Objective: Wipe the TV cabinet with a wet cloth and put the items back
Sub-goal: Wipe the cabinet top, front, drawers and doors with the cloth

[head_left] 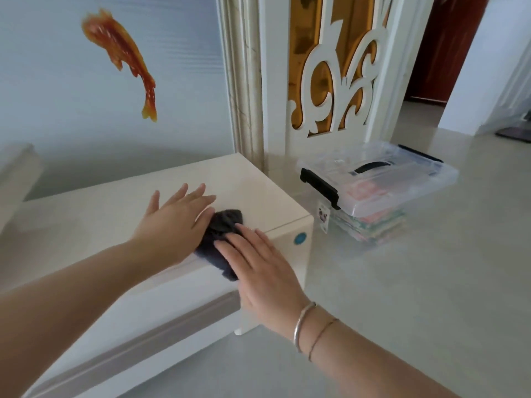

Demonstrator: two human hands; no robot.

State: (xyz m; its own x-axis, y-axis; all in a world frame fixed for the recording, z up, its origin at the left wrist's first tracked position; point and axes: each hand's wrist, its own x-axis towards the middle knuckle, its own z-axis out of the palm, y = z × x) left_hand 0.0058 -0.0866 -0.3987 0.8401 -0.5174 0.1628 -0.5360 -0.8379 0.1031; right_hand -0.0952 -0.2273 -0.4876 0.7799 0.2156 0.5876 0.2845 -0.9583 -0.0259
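A dark grey cloth [222, 225] lies bunched on the right end of the cream TV cabinet [109, 214], hanging slightly over its front edge. My left hand [175, 219] lies flat with straight fingers, its palm edge on the cloth's left side. From the front, my right hand [258, 262] presses the cloth's near part with straight fingers, its fingertips on the cloth. Most of the cloth is hidden under the two hands.
A clear plastic storage box [382, 191] with black latches and handle stands on the tiled floor right of the cabinet, holding colourful items. Behind it is a white carved screen [339, 76]. A fish sticker [120, 56] is on the wall.
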